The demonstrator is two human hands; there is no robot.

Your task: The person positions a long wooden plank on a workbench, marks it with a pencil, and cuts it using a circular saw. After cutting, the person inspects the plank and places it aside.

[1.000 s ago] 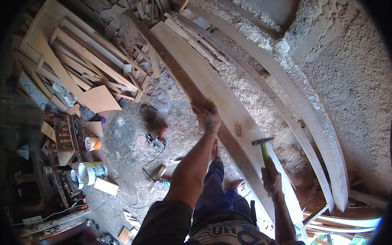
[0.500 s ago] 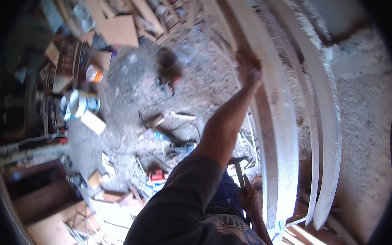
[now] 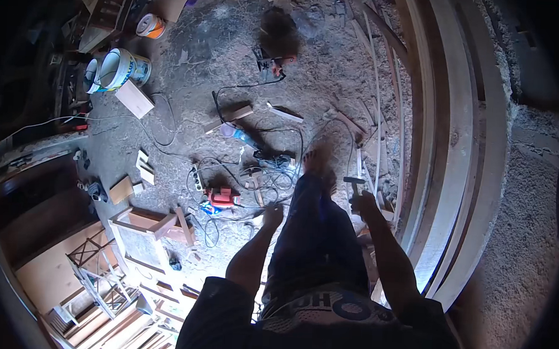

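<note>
Dark metal-headed hammer (image 3: 355, 179) on a slim straight handle, seen in the head view to the left of the bundle of long, pale, curved wooden boards (image 3: 457, 138), near but apart from it, held up above the floor. Gripped in the right hand (image 3: 366, 206), with fingers closed round the handle behind the head. Left hand (image 3: 273, 215) farther left of the boards, with fingers curled inward; cannot tell whether fully closed or holding something small.

Likely heavy at the head and lighter along the handle, stiff throughout, hard to damage, perhaps a little slippery in a dusty palm. Best taken by the handle, low for reach or higher for control, clear of the metal.

Long axis along the handle, pointing away from the person, roughly alongside the boards. Head set crosswise at the far end, one end toward the boards; cannot tell striking face from back.

Left of the boards, beyond the left hand, a compact red-bodied power tool (image 3: 222, 198), with a blue-and-white packet (image 3: 210, 207) just beside it. Farthest from the boards, a white printed bucket (image 3: 140, 68).
</note>
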